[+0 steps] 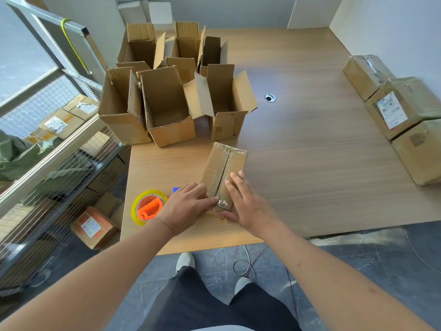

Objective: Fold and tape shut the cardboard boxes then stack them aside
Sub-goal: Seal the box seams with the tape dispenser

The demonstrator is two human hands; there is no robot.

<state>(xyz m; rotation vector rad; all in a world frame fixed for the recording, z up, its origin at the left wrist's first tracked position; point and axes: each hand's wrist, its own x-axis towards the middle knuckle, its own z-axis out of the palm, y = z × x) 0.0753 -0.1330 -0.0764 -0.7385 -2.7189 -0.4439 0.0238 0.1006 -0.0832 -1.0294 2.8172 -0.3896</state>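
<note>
A closed cardboard box [225, 164] lies on the wooden table [310, 139] near its front edge, with clear tape along its centre seam. My left hand [188, 206] presses the tape down at the box's near end with flat fingers. Resting on the box's near right top is my right hand [248, 201], its fingers straight. An orange tape dispenser with a yellowish roll [149, 207] lies on the table just left of my left hand. Several open, empty boxes [167, 101] stand at the back left.
Three taped boxes [403, 108] sit in a row along the table's right edge. A cable grommet [270, 97] is set in the table's middle. A wire-mesh cage [59, 168] with parcels stands to the left. Cables lie on the floor near my feet.
</note>
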